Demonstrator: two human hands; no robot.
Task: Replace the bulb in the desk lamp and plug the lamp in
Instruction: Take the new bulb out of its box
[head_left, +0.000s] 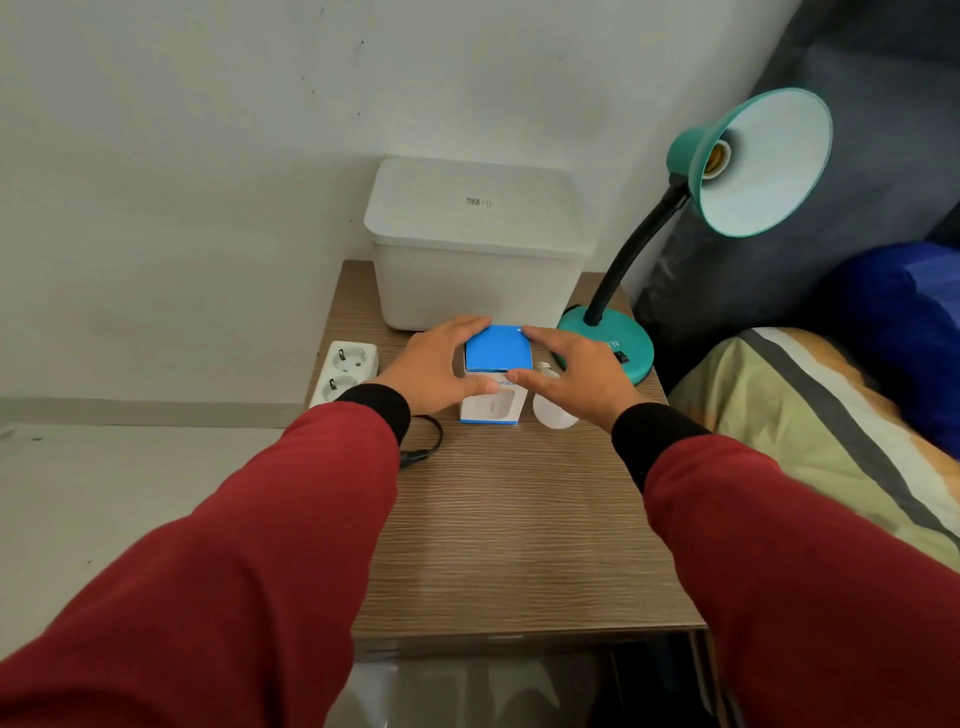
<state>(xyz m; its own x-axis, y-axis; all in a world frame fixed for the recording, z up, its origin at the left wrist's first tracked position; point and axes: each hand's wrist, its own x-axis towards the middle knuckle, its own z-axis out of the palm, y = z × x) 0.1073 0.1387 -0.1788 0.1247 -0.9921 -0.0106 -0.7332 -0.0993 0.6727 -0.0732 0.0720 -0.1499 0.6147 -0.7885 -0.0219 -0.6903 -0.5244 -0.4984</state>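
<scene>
the left hand (436, 371) and right hand (582, 371) both clasp the blue bulb box (497, 349) between them, a white bulb (553, 415) just beside the right hand.

The setting is a bedroom in a home. A small wood-grain bedside table (519, 545) stands against a plain white wall (182, 156), just beside a bed carrying a striped blanket (810, 415), a blue pillow (893, 322) and a dark grey cushion (857, 218). A teal desk lamp (763, 166) stands on the table.
</scene>
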